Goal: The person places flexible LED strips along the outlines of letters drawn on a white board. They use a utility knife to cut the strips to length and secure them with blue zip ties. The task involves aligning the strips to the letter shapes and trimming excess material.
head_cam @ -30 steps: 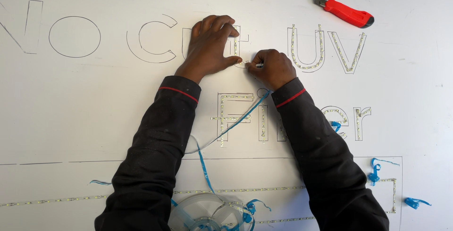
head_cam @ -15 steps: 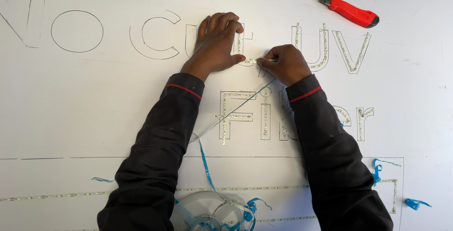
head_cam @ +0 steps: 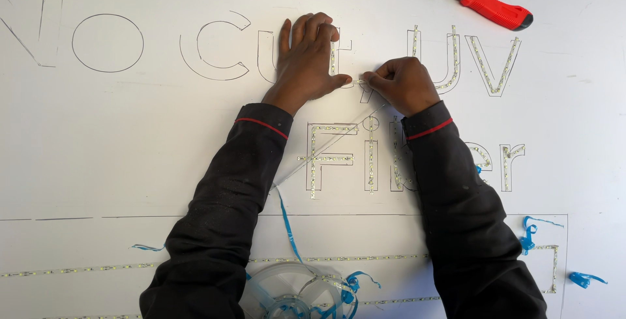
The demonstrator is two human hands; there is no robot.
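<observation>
- The left hand [head_cam: 306, 58] lies flat on the white sign board [head_cam: 130, 149], fingers together and extended, thumb out toward the other hand, pressing over one pencilled letter outline.
- The right hand [head_cam: 405, 83] is closed, its fingertips clamped on the end of the thin clear LED strip [head_cam: 326, 149] just beside the left thumb.
- That strip runs slack from the pinch down between the two dark sleeves to the one clear plastic reel [head_cam: 290, 293] at the bottom edge.
- Judging progress: in the upper row, the two letters on the right are filled with strip, and the letter under the left hand is in hand; the three outlines to its left are bare. The lower word appears filled, though the right arm hides part of it.
- Long strips already follow the bottom frame lines.
- One red utility knife [head_cam: 492, 7] lies at the top right, well apart.
- Blue backing scraps [head_cam: 528, 234] lie in about five spots near the bottom.
</observation>
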